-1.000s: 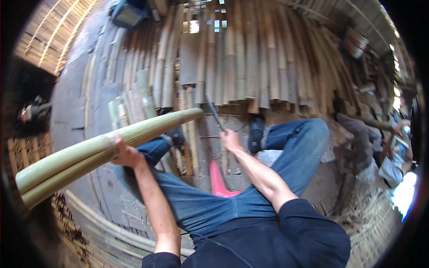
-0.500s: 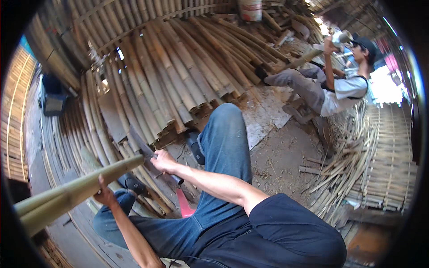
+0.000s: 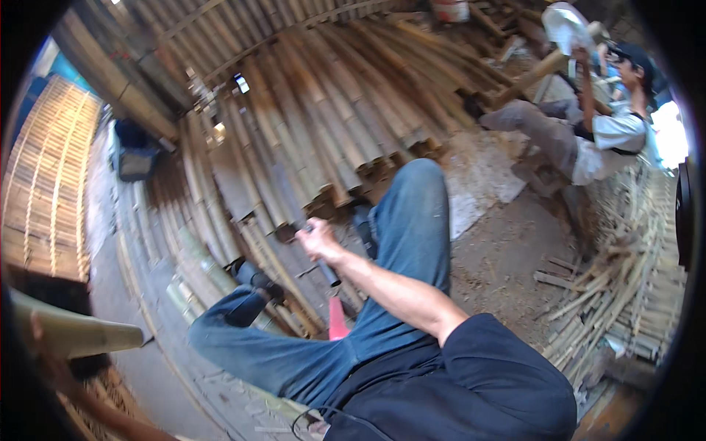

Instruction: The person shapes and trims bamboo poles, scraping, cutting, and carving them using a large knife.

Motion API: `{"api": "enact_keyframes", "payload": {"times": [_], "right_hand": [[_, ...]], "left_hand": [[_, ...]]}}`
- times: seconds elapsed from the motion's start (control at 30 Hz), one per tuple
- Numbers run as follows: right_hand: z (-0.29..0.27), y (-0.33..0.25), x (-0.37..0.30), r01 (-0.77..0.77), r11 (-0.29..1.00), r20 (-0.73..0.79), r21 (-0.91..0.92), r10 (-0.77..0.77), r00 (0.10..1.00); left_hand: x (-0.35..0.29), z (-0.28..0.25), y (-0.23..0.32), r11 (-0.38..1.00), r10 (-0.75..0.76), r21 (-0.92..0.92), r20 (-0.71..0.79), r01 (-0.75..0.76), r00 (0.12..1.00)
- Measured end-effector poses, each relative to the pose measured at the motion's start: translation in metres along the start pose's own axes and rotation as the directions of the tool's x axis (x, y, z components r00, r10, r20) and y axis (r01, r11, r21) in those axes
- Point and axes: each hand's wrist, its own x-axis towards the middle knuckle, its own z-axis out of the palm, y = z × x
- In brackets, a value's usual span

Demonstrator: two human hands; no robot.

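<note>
Right hand (image 3: 318,239) was clenched round a knife (image 3: 329,274) pointing toward eleven o'clock; bamboo pole (image 3: 92,334) lay at eight o'clock, left hand (image 3: 44,349) against it, dim; its grip couldn't be told.

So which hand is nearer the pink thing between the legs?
Right. The right hand is ahead of the pink thing; the left hand, at the bamboo, is farther off to its left.

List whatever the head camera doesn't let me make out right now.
All in the head view:
Pale green bamboo pole: outer end cut off by the dark left rim.
Bare left hand: fingers lost in dimness and blur near that rim.
Long, dark-handled knife in the bare right hand: blade edge blurred.
Smooth pink object: partly hidden by blue denim jeans.
</note>
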Motion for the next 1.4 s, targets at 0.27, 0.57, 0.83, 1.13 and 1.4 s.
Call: {"api": "enact_keyframes", "payload": {"times": [0.27, 0.57, 0.83, 1.13, 1.4], "right_hand": [[-0.010, -0.006, 0.007, -0.068, 0.988, 0.065, 0.138, 0.059, 0.996], [-0.044, -0.061, -0.011, 0.237, 0.933, 0.097, 0.269, -0.271, 0.958], [-0.071, -0.148, -0.090, 0.311, 0.844, 0.222, 0.437, -0.436, 0.872], [-0.108, -0.162, -0.158, 0.522, 0.778, 0.307, 0.351, -0.622, 0.720], [-0.103, -0.156, -0.168, 0.372, 0.928, 0.332, -0.033, -0.341, 0.880]], "left_hand": [[-0.147, 0.149, 0.208, 0.852, 0.118, -0.359, 0.840, 0.380, 0.529], [-0.353, 0.230, 0.142, 0.294, 0.088, -0.002, 0.996, 0.956, -0.025], [-0.325, 0.221, 0.144, 0.184, 0.281, -0.165, 0.954, 0.969, 0.109], [-0.298, 0.240, 0.185, 0.471, 0.531, -0.404, 0.840, 0.784, 0.113], [-0.296, 0.216, 0.248, 0.836, 0.373, -0.407, 0.913, 0.368, 0.163]]}}
